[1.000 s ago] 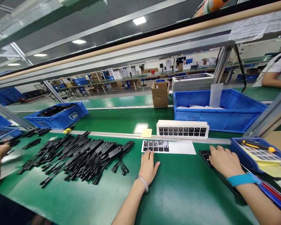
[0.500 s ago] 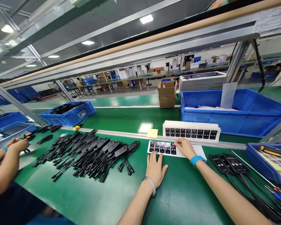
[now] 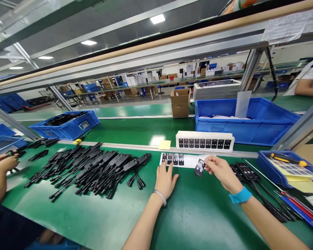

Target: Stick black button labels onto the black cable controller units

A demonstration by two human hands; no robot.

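Observation:
Between the thumb and fingers of my right hand [image 3: 220, 170] is a small black label [image 3: 199, 167], lifted off and tilted. My left hand [image 3: 165, 182] lies with fingers spread, its fingertips on the lower left edge of a white label sheet [image 3: 191, 161]. Several black labels stay in a row on the sheet's left part; its right part is bare white. Behind it leans a stack of label sheets [image 3: 205, 140] with a full row of black labels. Right of my right hand lie black controllers with cables [image 3: 246, 172], their faces labelled.
Many black cabled controllers [image 3: 104, 170] are heaped to the left. A yellow note [image 3: 164, 144] lies by the metal strip. Blue bins [image 3: 247, 130] [image 3: 67, 126] and a cardboard box [image 3: 181, 103] stand behind. A small blue tray [image 3: 273, 170] is at right. A co-worker's hands [image 3: 5, 163] are at far left.
My right hand has peeled a black label off the sheet and moved right with it. My left hand stays on the sheet's edge. The whole view has shifted slightly.

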